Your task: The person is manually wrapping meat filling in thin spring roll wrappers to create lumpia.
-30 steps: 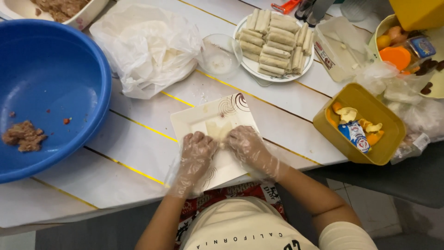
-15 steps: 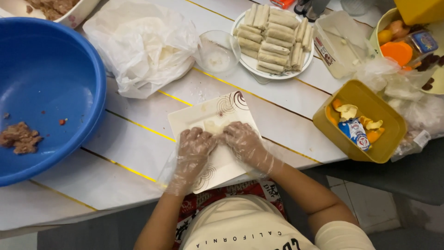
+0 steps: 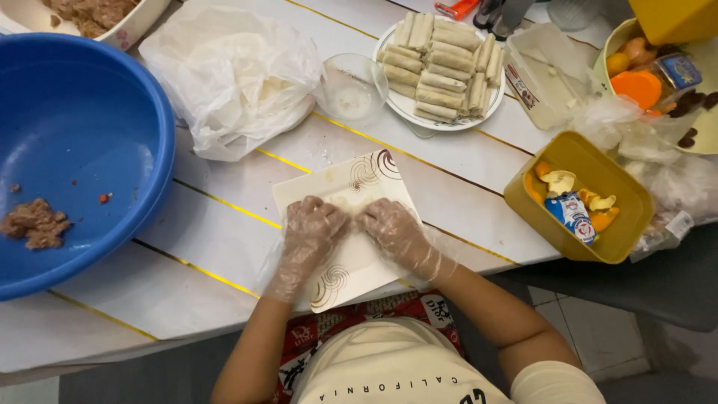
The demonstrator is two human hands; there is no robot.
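One white plank worktop (image 3: 224, 247) with yellow seams is carrying everything. At the far left one big blue basin (image 3: 82, 142) is sitting with a single lump of minced filling (image 3: 34, 223) in its near left part. Just right of it one crumpled clear plastic bag of pale wrappers (image 3: 232, 75) is lying. One yellow tub (image 3: 580, 196) is standing at the right edge, and one round white plate (image 3: 441, 63) at the far middle is bearing about a dozen finished rolls in two rough rows. One small clear glass bowl (image 3: 353, 86) is sitting between the bag and that plate.

Near the middle edge one square white plate with brown swirls (image 3: 359, 265) is lying tilted like a diamond. On its far half one pale wrapper roll (image 3: 350, 203) is lying, its long axis running left to right, ends pointing to either side. Two gloved hands are pressing on it: the left hand (image 3: 308, 233) and the right hand (image 3: 395, 233), each grip curled narrow over the roll, fingertips nearly meeting in the middle
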